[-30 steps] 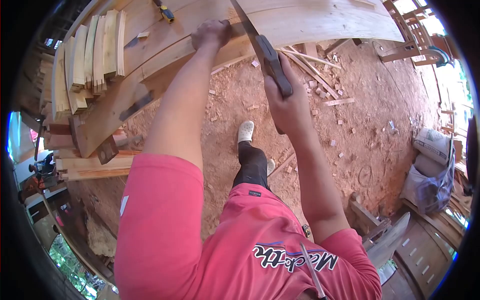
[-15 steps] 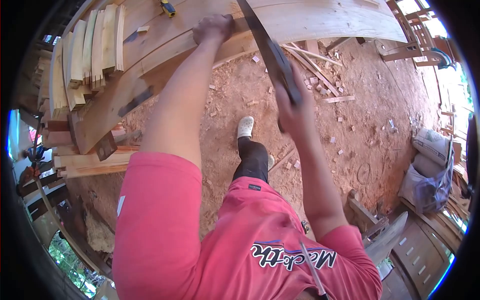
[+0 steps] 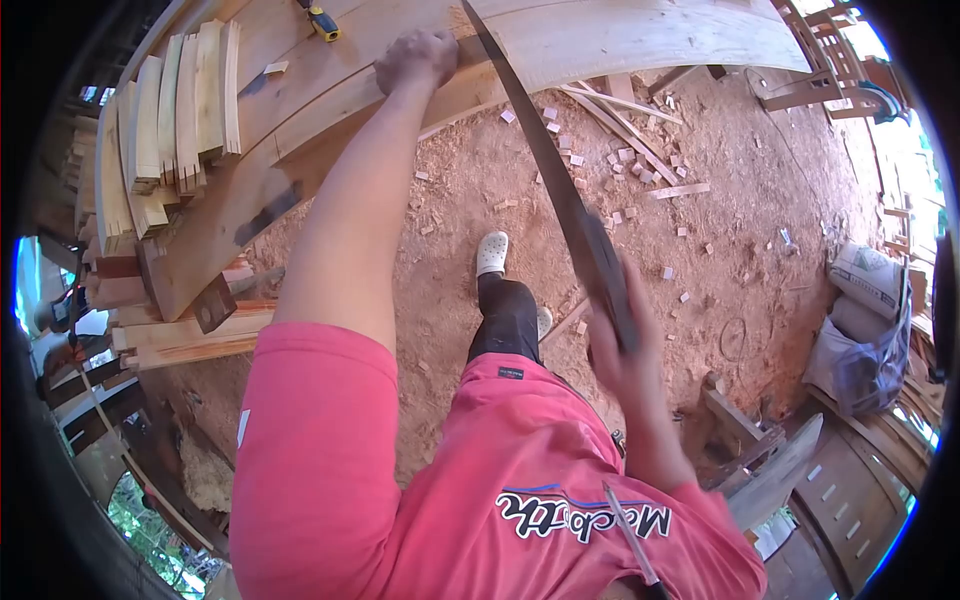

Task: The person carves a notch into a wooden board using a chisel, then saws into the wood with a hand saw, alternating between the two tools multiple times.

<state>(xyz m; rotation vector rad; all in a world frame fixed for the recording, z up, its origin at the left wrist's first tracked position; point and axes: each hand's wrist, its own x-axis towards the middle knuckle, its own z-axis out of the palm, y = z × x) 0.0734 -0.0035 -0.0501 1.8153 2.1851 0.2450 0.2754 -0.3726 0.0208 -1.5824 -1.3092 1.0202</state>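
My right hand (image 3: 628, 340) is wrapped around the handle of a handsaw (image 3: 555, 165), whose long dark blade slants up and left to the bench top. The blade's far end crosses a brown wooden piece (image 3: 478, 52) at the bench's near edge. My left hand (image 3: 417, 60) is closed on that wooden piece just left of the blade. My fingers hide part of the piece, and the cut itself is too small to make out. Under both lies the wooden bench (image 3: 330, 85), made of broad planks.
Curved wooden slats (image 3: 180, 105) are stacked on the bench's left end. A yellow-and-black tool handle (image 3: 323, 24) lies near the top. Thin sticks (image 3: 630, 130) and small offcut blocks litter the sawdust floor. Filled sacks (image 3: 865, 310) stand at the right.
My right hand has drawn the handsaw back toward my body, down and slightly right, so more blade shows on my side of the bench. My left hand stays at the wooden piece.
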